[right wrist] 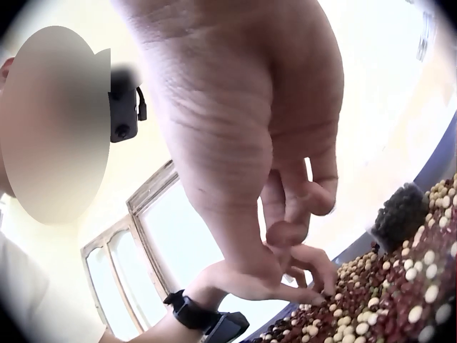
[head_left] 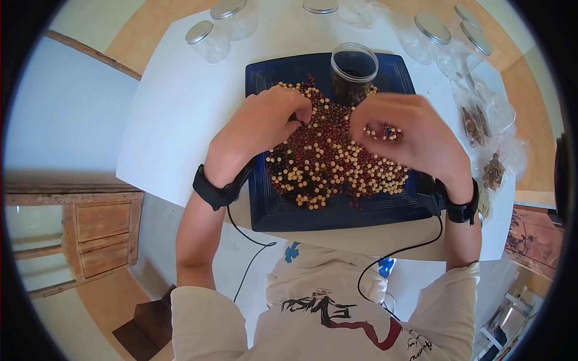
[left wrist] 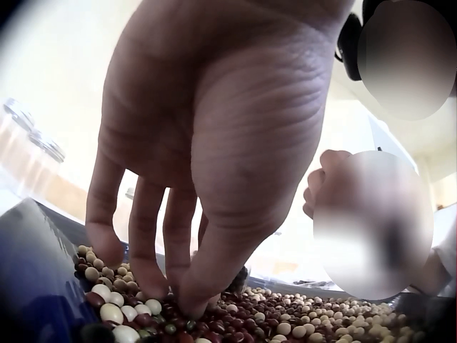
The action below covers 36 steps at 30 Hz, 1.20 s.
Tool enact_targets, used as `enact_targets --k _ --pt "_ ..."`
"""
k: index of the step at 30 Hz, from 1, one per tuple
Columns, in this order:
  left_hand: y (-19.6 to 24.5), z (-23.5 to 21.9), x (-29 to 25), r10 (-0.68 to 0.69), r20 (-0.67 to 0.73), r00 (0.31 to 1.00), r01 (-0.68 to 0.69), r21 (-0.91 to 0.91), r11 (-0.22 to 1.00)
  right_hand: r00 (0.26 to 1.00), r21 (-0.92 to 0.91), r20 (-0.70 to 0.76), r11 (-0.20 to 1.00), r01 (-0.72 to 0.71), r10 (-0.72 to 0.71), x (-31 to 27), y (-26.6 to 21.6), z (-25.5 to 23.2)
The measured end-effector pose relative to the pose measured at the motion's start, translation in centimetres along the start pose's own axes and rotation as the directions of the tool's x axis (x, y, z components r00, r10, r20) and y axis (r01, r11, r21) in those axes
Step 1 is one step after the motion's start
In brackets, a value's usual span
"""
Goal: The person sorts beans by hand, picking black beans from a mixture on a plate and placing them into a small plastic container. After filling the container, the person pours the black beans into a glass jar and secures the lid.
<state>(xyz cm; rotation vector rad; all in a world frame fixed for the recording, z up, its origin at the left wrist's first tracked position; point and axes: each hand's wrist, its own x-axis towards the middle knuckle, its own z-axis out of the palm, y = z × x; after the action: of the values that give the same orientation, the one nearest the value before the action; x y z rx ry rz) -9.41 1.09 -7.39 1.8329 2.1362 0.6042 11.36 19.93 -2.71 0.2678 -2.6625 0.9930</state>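
Note:
Mixed beans (head_left: 325, 156), cream, dark red and some dark ones, lie spread over a dark blue square tray (head_left: 283, 219). My left hand (head_left: 265, 120) reaches down at the pile's left side. Its fairly straight fingers (left wrist: 146, 250) and thumb touch the beans in the left wrist view. Raised over the pile's right part is my right hand (head_left: 409, 129), its fingers bent toward the thumb (right wrist: 250, 250). I cannot tell whether a bean is between them. Just beyond the hands, an uncapped clear jar (head_left: 354, 72) with dark beans in its bottom stands on the tray.
Several lidded clear jars stand along the white table's (head_left: 162, 132) far side, including one jar (head_left: 208, 42) at left and another (head_left: 424, 39) at right. Plastic bags (head_left: 494, 171) with dry contents lie at the right edge. A cable (head_left: 397, 245) runs from the right wrist camera.

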Motion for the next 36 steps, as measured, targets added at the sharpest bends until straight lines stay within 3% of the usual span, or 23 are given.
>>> enact_targets --k 1,3,4,10,20,33,36 --pt "0.3 -0.1 -0.1 -0.016 0.004 1.000 0.016 0.002 1.000 1.000 -0.007 -0.001 1.000 -0.002 0.002 0.1 0.3 -0.1" --pt "0.4 -0.1 -0.1 -0.022 0.005 1.000 0.022 0.000 1.000 0.940 -0.197 -0.321 0.979 0.050 -0.113 0.3 1.3 -0.4" --pt "0.2 0.0 -0.1 -0.008 0.009 1.000 0.009 -0.021 1.000 0.923 -0.225 -0.376 0.974 -0.007 -0.080 0.2 1.3 -0.6" --pt "0.4 -0.1 -0.2 -0.033 0.052 0.998 0.034 -0.021 0.999 0.859 -0.293 -0.512 0.944 -0.150 -0.022 0.4 3.5 -0.5" --pt "1.5 -1.0 -0.5 -0.022 0.008 1.000 0.022 0.003 1.000 0.862 -0.278 -0.504 0.938 -0.209 0.042 0.6 3.1 -0.9" --pt "2.5 -1.1 -0.6 -0.074 0.083 0.994 0.084 -0.124 0.989 0.935 -0.239 -0.354 0.963 -0.120 0.029 0.4 2.8 -0.8" --pt "2.5 -1.7 -0.6 -0.035 -0.016 0.999 0.032 -0.169 0.985 0.938 -0.228 -0.345 0.967 -0.112 0.027 0.4 2.7 -0.9"
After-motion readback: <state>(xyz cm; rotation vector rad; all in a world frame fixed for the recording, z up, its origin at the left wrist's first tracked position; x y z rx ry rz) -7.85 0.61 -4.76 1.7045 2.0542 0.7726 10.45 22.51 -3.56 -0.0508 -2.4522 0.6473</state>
